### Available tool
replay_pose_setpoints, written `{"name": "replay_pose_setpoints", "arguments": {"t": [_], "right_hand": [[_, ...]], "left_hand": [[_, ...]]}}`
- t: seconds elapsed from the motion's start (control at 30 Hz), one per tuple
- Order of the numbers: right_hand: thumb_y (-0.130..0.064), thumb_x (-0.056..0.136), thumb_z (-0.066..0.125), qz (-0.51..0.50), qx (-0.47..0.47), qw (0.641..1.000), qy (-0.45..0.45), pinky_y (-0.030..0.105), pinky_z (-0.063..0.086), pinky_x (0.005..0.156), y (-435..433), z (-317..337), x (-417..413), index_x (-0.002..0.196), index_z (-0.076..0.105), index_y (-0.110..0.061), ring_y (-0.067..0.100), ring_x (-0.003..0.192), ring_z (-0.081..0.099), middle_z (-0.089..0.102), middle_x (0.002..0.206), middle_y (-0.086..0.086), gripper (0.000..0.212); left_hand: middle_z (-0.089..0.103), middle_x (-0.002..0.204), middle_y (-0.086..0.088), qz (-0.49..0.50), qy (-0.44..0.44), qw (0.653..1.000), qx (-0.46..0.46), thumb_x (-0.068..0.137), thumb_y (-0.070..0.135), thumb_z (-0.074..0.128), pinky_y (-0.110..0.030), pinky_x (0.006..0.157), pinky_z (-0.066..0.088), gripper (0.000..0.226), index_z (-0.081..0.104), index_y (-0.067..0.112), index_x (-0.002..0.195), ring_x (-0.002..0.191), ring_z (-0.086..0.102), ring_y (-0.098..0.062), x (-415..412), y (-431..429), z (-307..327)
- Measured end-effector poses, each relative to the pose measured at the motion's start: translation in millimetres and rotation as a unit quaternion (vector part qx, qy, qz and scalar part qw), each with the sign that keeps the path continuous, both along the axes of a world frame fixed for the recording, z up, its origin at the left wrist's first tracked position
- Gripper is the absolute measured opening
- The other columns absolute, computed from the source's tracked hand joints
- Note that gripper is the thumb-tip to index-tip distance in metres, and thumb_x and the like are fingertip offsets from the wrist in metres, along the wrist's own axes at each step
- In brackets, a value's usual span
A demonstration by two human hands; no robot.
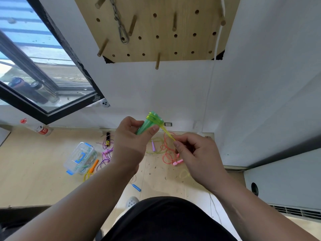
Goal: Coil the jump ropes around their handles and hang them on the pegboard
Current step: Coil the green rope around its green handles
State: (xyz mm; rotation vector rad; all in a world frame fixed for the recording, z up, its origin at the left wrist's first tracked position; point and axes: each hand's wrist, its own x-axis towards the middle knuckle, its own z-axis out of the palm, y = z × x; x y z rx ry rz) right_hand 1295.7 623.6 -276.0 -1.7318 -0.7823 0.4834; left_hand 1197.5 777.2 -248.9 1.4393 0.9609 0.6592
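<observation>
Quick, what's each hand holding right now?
Left hand: grips the green handles.
Right hand: pinches the yellow rope.

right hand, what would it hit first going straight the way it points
Probably the green handles held in the left hand; the right hand points along its pinched rope toward them.

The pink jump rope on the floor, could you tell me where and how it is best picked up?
Probably by its pink handles, from above: they lie close together at the near end of the loose cord, look rigid, and rest flat on the floor.
</observation>
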Motion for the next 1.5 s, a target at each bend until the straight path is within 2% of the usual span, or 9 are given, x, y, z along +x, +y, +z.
{"name": "replay_pose_setpoints", "arguments": {"t": [0.17, 0.37, 0.57, 0.7, 1.0, 1.17, 1.23, 1.33, 1.5], "right_hand": [[-0.013, 0.097, 0.064, 0.027, 0.022, 0.997, 0.075, 0.053, 0.056, 0.070, -4.2, 0.2, 7.4, 0.088, 0.073, -0.028, 0.034, 0.073, 0.065, 0.072, 0.077, -0.004, 0.020], [-0.026, 0.096, 0.063, 0.185, -0.011, 0.976, 0.118, 0.039, 0.049, 0.064, -8.2, -9.6, 25.3, 0.092, 0.075, -0.017, 0.019, 0.065, 0.055, 0.066, 0.075, 0.015, 0.015], [-0.024, 0.090, 0.073, 0.352, -0.209, 0.911, -0.043, 0.020, 0.042, 0.061, 6.2, 8.4, 67.2, 0.088, 0.069, -0.018, 0.005, 0.063, 0.053, 0.059, 0.072, -0.003, 0.008], [-0.027, 0.091, 0.072, 0.351, -0.269, 0.884, -0.152, 0.025, 0.047, 0.068, 27.0, 14.2, 67.1, 0.084, 0.063, -0.034, 0.004, 0.073, 0.058, 0.062, 0.079, -0.012, 0.013], [-0.029, 0.099, 0.051, 0.258, -0.304, 0.891, -0.216, 0.044, 0.056, 0.071, 44.8, 17.9, 50.4, 0.091, 0.068, -0.029, 0.021, 0.078, 0.067, 0.067, 0.092, -0.002, 0.019], [-0.023, 0.100, 0.048, 0.165, -0.289, 0.926, -0.177, 0.041, 0.053, 0.077, 50.5, 16.4, 32.6, 0.097, 0.074, -0.021, 0.018, 0.083, 0.063, 0.070, 0.089, -0.001, 0.026], [-0.026, 0.099, 0.052, 0.105, -0.243, 0.955, -0.131, 0.041, 0.053, 0.074, 51.1, 11.4, 20.5, 0.098, 0.073, -0.024, 0.015, 0.079, 0.062, 0.068, 0.086, -0.005, 0.022], [-0.028, 0.096, 0.060, 0.032, -0.169, 0.982, -0.073, 0.040, 0.054, 0.071, 54.5, 8.0, 6.3, 0.093, 0.071, -0.028, 0.011, 0.075, 0.064, 0.068, 0.082, -0.009, 0.012], [-0.010, 0.093, 0.069, -0.056, -0.081, 0.992, 0.076, 0.019, 0.049, 0.057, 79.2, 27.1, 0.1, 0.082, 0.072, -0.016, 0.006, 0.063, 0.064, 0.072, 0.075, -0.003, 0.013]], "left_hand": [[0.044, 0.072, -0.016, -0.122, -0.072, 0.978, -0.153, 0.074, 0.014, 0.084, -0.029, 0.047, 0.023, 0.036, 0.049, 0.009, 0.085, 0.059, 0.024, -0.020, -7.0, -1.8, 21.5], [0.053, 0.063, -0.005, -0.262, -0.034, 0.937, -0.229, 0.072, 0.002, 0.074, -0.025, 0.046, 0.023, 0.028, 0.050, 0.011, 0.081, 0.050, 0.037, -0.013, -13.3, -13.5, 30.5], [0.075, 0.077, -0.004, -0.377, 0.172, 0.910, -0.027, 0.061, 0.009, 0.096, -0.030, 0.061, 0.054, 0.035, 0.065, 0.016, 0.076, 0.065, 0.067, -0.028, -23.2, -13.8, 18.0], [0.066, 0.068, 0.019, -0.375, 0.268, 0.881, 0.109, 0.061, 0.024, 0.098, -0.015, 0.058, 0.043, 0.035, 0.065, 0.025, 0.073, 0.059, 0.055, 0.002, -15.1, -11.2, 15.2], [0.061, 0.091, 0.008, -0.369, 0.365, 0.809, 0.276, 0.071, 0.041, 0.087, -0.028, 0.070, 0.044, 0.034, 0.061, 0.032, 0.091, 0.086, 0.055, -0.016, 10.2, 1.6, 9.5], [0.063, 0.085, 0.002, -0.304, 0.363, 0.828, 0.300, 0.080, 0.033, 0.079, -0.030, 0.068, 0.047, 0.025, 0.064, 0.022, 0.097, 0.082, 0.058, -0.023, 14.3, 14.3, 1.5], [0.063, 0.077, 0.000, -0.249, 0.334, 0.870, 0.265, 0.078, 0.030, 0.081, -0.028, 0.058, 0.043, 0.024, 0.062, 0.020, 0.087, 0.071, 0.056, -0.022, 14.6, 25.2, -2.9], [0.068, 0.071, -0.002, -0.178, 0.228, 0.954, 0.080, 0.067, 0.026, 0.093, -0.026, 0.051, 0.039, 0.035, 0.060, 0.018, 0.077, 0.054, 0.048, -0.014, 14.2, 45.3, -8.2], [0.067, 0.067, 0.001, -0.198, 0.068, 0.965, -0.159, 0.077, -0.005, 0.082, -0.022, 0.044, 0.033, 0.034, 0.051, 0.008, 0.083, 0.048, 0.042, -0.011, 15.5, 79.1, -4.9]]}}
